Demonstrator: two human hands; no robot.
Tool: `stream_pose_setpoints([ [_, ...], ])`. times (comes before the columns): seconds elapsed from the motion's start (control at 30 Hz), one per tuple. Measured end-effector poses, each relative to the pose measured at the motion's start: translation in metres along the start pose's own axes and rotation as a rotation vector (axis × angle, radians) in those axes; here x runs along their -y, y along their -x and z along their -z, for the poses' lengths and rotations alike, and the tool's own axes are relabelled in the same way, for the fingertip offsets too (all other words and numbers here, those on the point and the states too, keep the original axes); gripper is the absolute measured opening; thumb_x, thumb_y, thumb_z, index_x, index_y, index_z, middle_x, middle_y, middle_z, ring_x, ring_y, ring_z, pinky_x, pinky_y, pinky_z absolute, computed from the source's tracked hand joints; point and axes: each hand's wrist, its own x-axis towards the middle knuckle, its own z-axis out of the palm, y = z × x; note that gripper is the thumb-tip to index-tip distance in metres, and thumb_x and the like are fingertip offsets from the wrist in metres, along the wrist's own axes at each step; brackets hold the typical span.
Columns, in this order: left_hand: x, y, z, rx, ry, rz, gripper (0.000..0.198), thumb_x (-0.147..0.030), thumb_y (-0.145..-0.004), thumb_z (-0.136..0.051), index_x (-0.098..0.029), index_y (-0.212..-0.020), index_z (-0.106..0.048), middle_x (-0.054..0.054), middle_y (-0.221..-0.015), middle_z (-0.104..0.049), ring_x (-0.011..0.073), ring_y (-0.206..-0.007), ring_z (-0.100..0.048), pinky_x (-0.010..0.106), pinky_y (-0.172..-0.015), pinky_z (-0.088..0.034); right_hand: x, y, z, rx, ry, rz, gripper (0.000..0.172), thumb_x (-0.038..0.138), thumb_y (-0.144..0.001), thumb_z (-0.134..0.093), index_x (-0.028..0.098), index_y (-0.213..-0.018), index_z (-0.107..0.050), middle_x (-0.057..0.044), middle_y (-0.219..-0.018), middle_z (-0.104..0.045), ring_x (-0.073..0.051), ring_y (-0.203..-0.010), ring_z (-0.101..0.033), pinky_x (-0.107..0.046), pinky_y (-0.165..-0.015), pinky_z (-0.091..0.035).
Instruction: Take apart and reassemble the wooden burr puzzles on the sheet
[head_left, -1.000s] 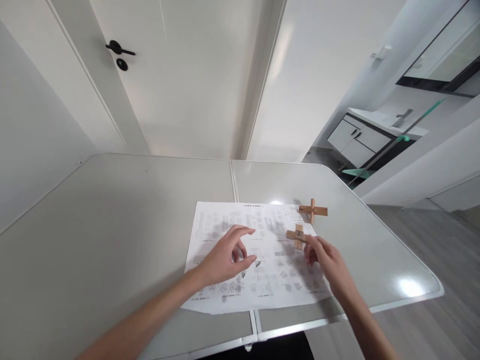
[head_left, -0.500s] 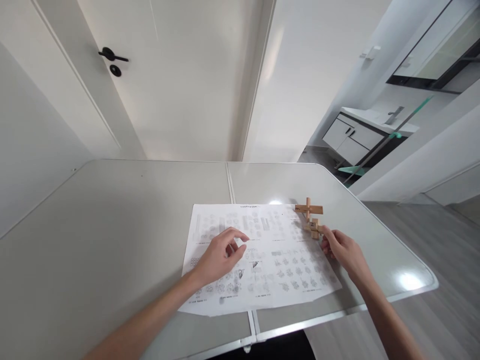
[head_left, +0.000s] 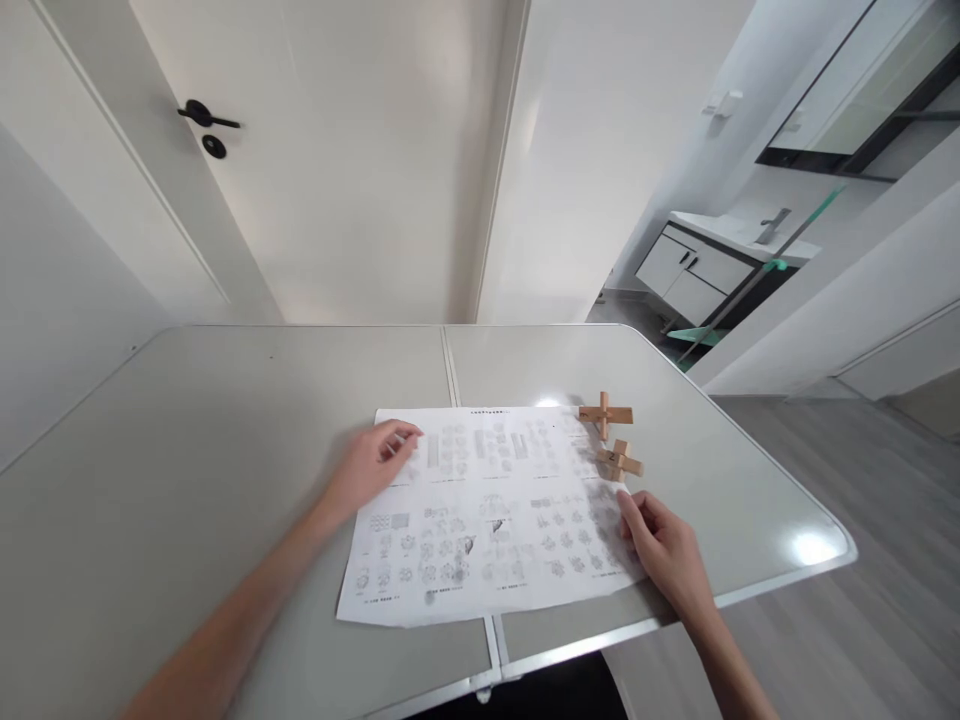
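A large printed paper sheet lies on the table, covered with small diagrams and a few dark worn spots. My left hand is over its upper left edge, fingers loosely curved, a small gap showing inside them and nothing visible held. At the sheet's right edge, my right hand has thumb and forefinger closed on the paper; the other fingers are folded under. Just beyond that hand sits a wooden interlocking block piece marked with a 2. Behind it is a wooden cross of joined sticks, near the sheet's top right corner.
The light grey table has a metal-edged seam and a rounded right end. Behind it stands a white door with a black handle. To the right are a washbasin cabinet and a green-ended pole.
My left hand has moved left and away from me, toward the sheet's upper left. The right hand has left the numbered wooden piece and come nearer, to the paper's edge. The view shifted slightly.
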Motion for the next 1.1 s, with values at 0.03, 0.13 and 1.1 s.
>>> stream_pose_setpoints([
  [0.03,0.008,-0.005,0.007,-0.063,-0.044,0.025,0.034,-0.052,-0.093,-0.058,-0.023,-0.099,-0.074,0.001,-0.076,-0.072,0.0164,-0.06,-0.062,0.028,-0.059,-0.05,-0.001,-0.001,0.0,0.001,-0.008,0.001,0.059,0.077,-0.095,-0.047,0.025,-0.067,-0.05,0.002,-0.055,-0.053,-0.018,-0.052,-0.047,-0.029,-0.056,-0.04],
  [0.13,0.029,-0.016,0.024,-0.235,-0.04,0.102,0.037,-0.054,-0.088,-0.06,-0.021,-0.098,-0.073,0.003,-0.083,-0.076,0.0201,-0.074,-0.069,0.03,-0.071,-0.054,-0.004,-0.003,-0.001,-0.003,-0.015,0.005,0.058,0.074,-0.096,-0.047,0.024,-0.068,-0.05,0.002,-0.056,-0.052,-0.017,-0.052,-0.046,-0.028,-0.056,-0.038],
  [1.1,0.039,-0.019,0.025,-0.177,-0.086,0.11,0.037,-0.054,-0.089,-0.058,-0.022,-0.098,-0.074,0.003,-0.086,-0.077,0.0211,-0.081,-0.071,0.028,-0.07,-0.051,0.0,-0.002,-0.004,-0.022,-0.078,0.011,0.054,0.07,-0.098,-0.049,0.024,-0.07,-0.049,0.003,-0.058,-0.053,-0.017,-0.054,-0.047,-0.028,-0.058,-0.037],
])
